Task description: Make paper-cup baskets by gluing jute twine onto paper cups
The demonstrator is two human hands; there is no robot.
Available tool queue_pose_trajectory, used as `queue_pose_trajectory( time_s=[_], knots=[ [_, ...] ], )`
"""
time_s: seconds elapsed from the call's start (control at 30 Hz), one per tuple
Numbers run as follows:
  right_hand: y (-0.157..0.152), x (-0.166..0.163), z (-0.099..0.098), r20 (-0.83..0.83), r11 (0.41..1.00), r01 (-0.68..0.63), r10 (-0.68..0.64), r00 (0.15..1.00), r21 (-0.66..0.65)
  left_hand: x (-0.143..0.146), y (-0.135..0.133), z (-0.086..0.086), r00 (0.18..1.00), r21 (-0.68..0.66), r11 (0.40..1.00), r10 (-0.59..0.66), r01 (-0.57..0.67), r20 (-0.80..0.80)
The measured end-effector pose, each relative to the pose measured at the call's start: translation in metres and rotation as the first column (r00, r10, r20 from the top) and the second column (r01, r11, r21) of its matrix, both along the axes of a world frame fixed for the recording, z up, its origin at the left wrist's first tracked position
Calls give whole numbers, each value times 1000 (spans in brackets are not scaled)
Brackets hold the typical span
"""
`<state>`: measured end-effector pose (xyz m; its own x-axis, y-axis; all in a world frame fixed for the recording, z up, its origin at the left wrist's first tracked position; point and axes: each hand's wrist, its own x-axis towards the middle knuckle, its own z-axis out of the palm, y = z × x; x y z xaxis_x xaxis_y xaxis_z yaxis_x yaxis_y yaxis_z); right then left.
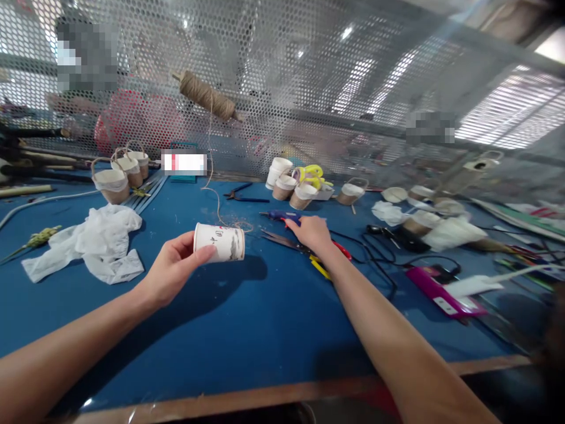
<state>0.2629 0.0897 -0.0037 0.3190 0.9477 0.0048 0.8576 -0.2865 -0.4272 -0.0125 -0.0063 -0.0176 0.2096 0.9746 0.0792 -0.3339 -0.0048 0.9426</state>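
Observation:
My left hand [179, 263] is closed on a white paper cup [227, 244] with dark printed writing and a grey picture, held tipped on its side above the blue table. The thumb lies on the cup's wall. Farther right, my right hand [312, 232] is closed on a blue glue gun [279, 215], its nozzle pointing left; the hand hides most of the handle. Just below that hand are scissors [282, 239] with dark blades and a yellow-handled tool [319, 267]. A twine strand [218, 203] hangs down behind the cup.
A twine spool [206, 96] hangs on the perforated metal screen. Twine-wrapped cups [115, 187] and white cloth [101, 241] are at left. More cups [303, 196], yellow tape [311, 174] and pliers [242, 194] stand or lie behind. Black cables and a purple power strip [441, 294] lie right.

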Motion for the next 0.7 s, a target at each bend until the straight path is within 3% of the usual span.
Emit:
queue_pose_trajectory(
  time_s=[0.17, 0.2, 0.27, 0.33, 0.5, 0.6, 0.7],
  knots=[
    [-44, -33, 24, -114, 957, -291, 290, 950, 15, 0, -3, -1, 993, 50, 998, -23, 29, -113],
    [-54, -41, 27, -191, 926, -376, 371, 909, 12, 0, -5, 0, 989, 63, 997, -29, 39, -147],
    [-70, -53, 31, -458, 856, -511, 488, 743, 82, 1, -7, 2, 976, 95, 994, -40, 62, -215],
    [-80, -62, 31, -587, 832, -535, 509, 630, 148, 2, -10, 3, 959, 135, 986, -61, 102, -278],
    [-85, -72, 20, -782, 856, -484, 424, 456, 182, 5, -12, 4, 927, 149, 973, -110, 173, -358],
    [-86, -77, 12, -798, 875, -461, 380, 468, 146, 8, -13, 6, 930, 8, 982, -178, 191, -322],
    [-88, -82, 9, -788, 858, -494, 397, 470, 138, 10, -13, 9, 946, -144, 972, -218, 187, -241]
  ],
)
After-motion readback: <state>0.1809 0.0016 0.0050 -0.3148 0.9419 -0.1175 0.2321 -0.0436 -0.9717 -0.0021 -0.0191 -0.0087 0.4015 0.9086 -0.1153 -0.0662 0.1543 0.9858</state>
